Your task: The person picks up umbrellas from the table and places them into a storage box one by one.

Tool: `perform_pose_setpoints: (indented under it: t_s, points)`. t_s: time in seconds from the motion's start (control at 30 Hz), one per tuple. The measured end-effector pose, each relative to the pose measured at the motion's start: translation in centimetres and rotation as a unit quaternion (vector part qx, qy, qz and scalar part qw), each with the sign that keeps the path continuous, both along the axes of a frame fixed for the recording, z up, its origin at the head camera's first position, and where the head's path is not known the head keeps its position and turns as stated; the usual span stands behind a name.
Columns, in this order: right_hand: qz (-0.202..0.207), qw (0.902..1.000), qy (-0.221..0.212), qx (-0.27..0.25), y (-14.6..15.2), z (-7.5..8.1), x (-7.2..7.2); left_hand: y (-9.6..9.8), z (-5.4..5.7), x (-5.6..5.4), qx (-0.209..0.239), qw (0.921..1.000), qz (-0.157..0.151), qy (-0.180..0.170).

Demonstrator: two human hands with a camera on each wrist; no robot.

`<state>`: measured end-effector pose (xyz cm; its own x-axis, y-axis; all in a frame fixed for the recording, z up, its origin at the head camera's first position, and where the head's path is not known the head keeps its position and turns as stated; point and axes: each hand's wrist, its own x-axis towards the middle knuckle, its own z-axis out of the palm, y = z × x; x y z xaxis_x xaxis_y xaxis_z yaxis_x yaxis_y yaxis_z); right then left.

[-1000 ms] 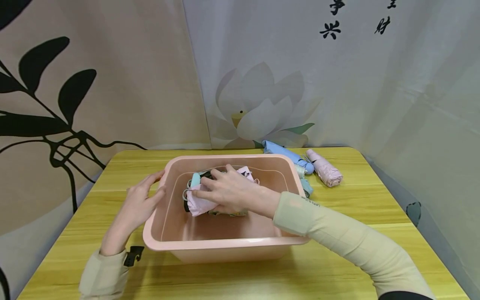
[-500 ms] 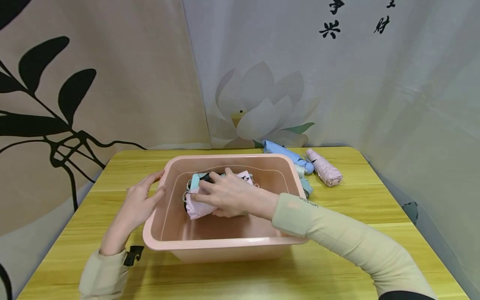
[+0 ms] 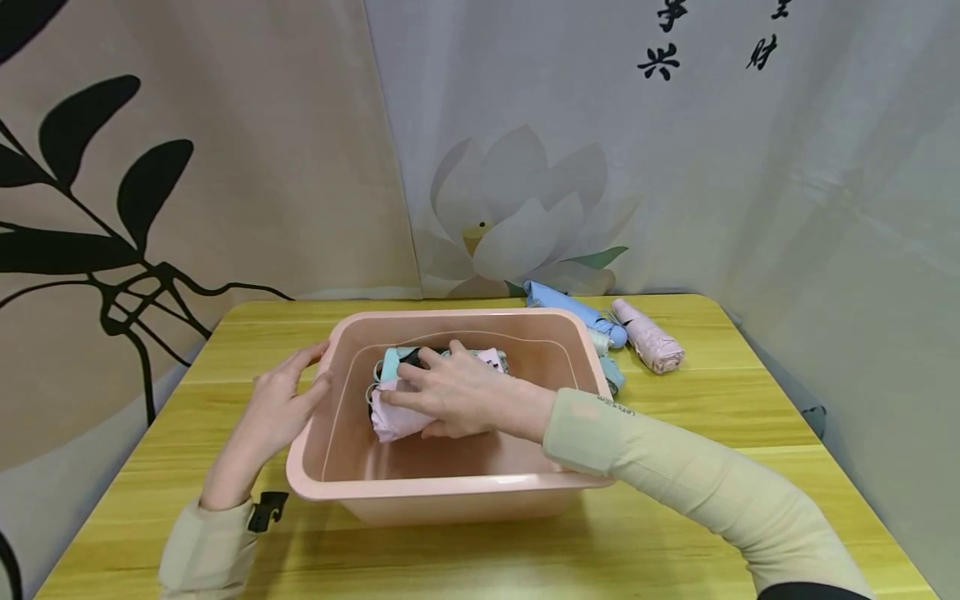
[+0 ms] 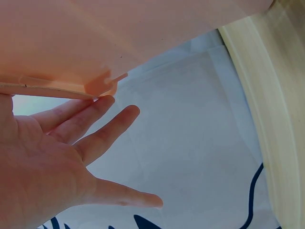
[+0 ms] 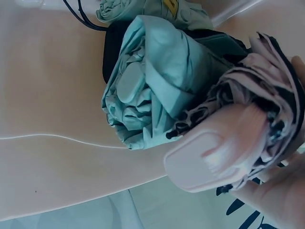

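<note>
Umbrellas (image 3: 396, 418) in the tub (image 3: 450, 488) are seemingly arranged by the right hand (image 3: 457, 390), fingers spread, grip unclear; steadying by the splayed left hand (image 3: 281, 407) is needed next.

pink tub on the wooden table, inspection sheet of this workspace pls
Surface: yellow wooden table, no spills seen.
Job's things: pink rectangular plastic tub, holding a turquoise fabric bundle and a pink patterned fabric bundle, among others.
Clutter: blue fabric roll and pale pink fabric roll by the tub's far right corner.
Grippers: left hand touches the tub, fingers straight; right hand on patterned bundle, grip unclear.
Cables: thin black cord in tub, purpose unclear.
Surroundings: pale hanging cloth printed with leaves.
</note>
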<state>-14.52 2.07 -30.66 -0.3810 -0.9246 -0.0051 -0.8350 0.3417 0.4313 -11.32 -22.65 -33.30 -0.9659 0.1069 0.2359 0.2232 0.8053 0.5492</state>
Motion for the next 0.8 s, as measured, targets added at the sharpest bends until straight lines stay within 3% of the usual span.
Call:
perform_pose_setpoints:
  t_s: [0.4,0.8]
  points:
    - [-0.006,0.9998,-0.018,0.011,-0.25,-0.36,0.29,-0.03,-0.04,0.03,0.002,1.0000,0.000,-0.006]
    - [-0.012,0.9997,0.022,0.007,-0.19,-0.69,0.26,-0.03,-0.02,0.04,0.002,1.0000,0.002,-0.006]
